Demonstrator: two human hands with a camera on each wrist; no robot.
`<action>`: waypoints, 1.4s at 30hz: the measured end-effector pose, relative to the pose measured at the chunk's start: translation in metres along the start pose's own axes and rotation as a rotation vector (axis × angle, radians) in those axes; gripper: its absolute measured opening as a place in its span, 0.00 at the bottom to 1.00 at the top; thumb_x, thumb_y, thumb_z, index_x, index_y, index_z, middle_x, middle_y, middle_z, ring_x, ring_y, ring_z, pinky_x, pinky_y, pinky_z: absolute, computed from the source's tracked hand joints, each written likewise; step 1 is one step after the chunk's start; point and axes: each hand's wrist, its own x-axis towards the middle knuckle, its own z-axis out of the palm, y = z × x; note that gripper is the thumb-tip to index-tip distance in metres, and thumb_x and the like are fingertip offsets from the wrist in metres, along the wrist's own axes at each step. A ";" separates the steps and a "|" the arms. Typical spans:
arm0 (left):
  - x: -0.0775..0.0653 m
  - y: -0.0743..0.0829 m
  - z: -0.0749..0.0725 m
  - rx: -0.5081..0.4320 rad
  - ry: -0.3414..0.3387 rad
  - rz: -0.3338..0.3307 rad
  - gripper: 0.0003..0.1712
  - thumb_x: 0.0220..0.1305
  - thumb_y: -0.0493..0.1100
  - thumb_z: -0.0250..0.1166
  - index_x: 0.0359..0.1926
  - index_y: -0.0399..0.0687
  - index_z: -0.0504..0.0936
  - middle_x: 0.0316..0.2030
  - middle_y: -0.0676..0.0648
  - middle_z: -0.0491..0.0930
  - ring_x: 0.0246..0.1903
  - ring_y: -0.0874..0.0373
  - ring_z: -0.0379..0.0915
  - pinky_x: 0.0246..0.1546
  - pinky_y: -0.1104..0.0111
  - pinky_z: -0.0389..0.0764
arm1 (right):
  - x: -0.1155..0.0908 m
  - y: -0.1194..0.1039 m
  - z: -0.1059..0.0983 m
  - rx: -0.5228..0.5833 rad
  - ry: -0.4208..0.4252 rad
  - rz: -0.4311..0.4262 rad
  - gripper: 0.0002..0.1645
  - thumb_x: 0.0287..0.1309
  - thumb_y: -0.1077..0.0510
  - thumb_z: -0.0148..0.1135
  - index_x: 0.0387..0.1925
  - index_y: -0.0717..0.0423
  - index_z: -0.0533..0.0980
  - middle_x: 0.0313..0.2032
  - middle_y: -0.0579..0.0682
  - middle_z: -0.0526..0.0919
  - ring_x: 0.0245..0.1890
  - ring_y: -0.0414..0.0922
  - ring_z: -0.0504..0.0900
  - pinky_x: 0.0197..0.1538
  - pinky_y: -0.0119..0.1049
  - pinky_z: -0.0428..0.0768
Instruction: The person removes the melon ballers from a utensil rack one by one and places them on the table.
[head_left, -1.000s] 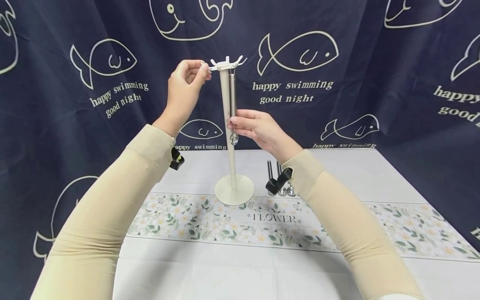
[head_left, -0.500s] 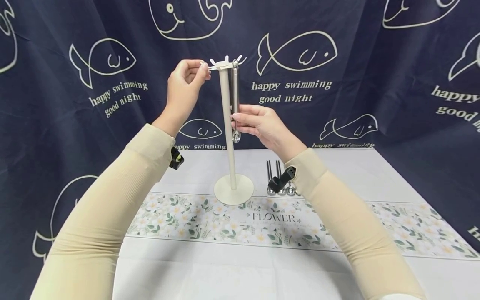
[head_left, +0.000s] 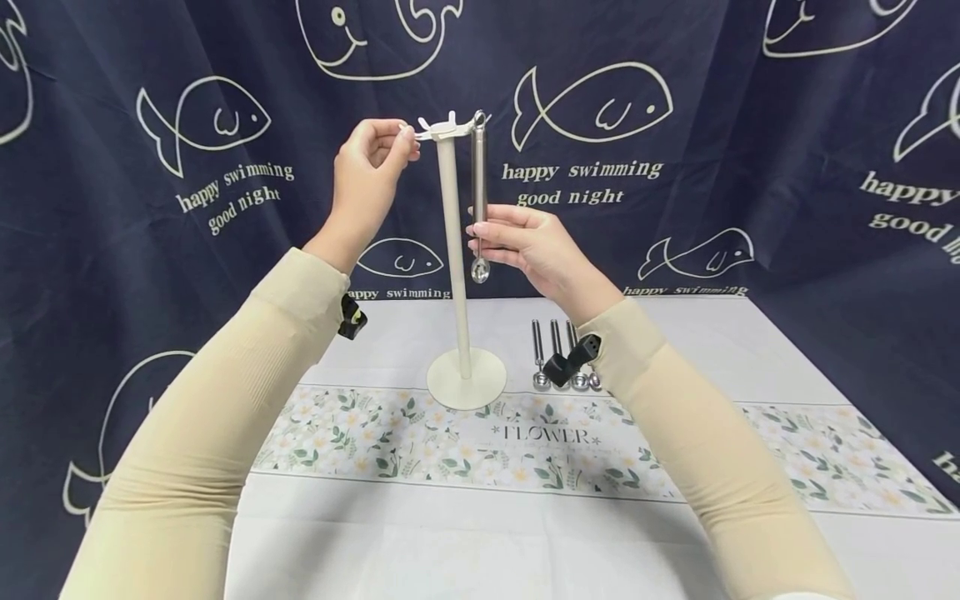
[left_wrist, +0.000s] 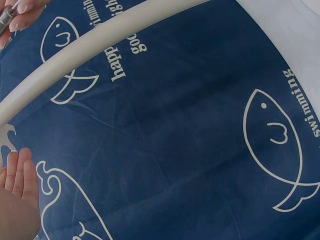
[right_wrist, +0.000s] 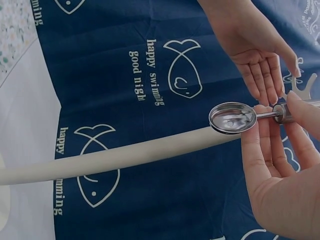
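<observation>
A cream stand (head_left: 455,250) with a ring of hooks (head_left: 444,130) on top rises from a round base. My left hand (head_left: 366,171) pinches the tip of one hook on the left side. In my right hand (head_left: 536,246) a steel melon baller (head_left: 480,167) is held upright, thumb and fingers around its lower handle. The loop at its top overlaps the right-hand hook in the head view. In the right wrist view its oval bowl (right_wrist: 232,119) points away from the fingers, past the post. Only the melon baller's lower part shows at the left wrist view's corner.
Several similar steel scoops (head_left: 538,358) lie side by side on the white table (head_left: 390,533), partly behind the right wrist camera. A floral runner (head_left: 352,433) crosses the table. Behind hangs a dark blue fish-print curtain (head_left: 420,50).
My right hand has moved right and slightly up with the melon baller, away from the post; its loop now sits out by the right hook's end. The left hand stays on its hook.
</observation>
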 end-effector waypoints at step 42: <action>-0.006 0.008 0.001 -0.040 0.006 0.006 0.13 0.69 0.42 0.59 0.50 0.39 0.76 0.35 0.52 0.80 0.40 0.57 0.81 0.51 0.73 0.77 | -0.017 -0.007 -0.052 -0.025 0.142 0.030 0.11 0.60 0.70 0.61 0.45 0.60 0.78 0.32 0.48 0.88 0.33 0.42 0.87 0.44 0.33 0.85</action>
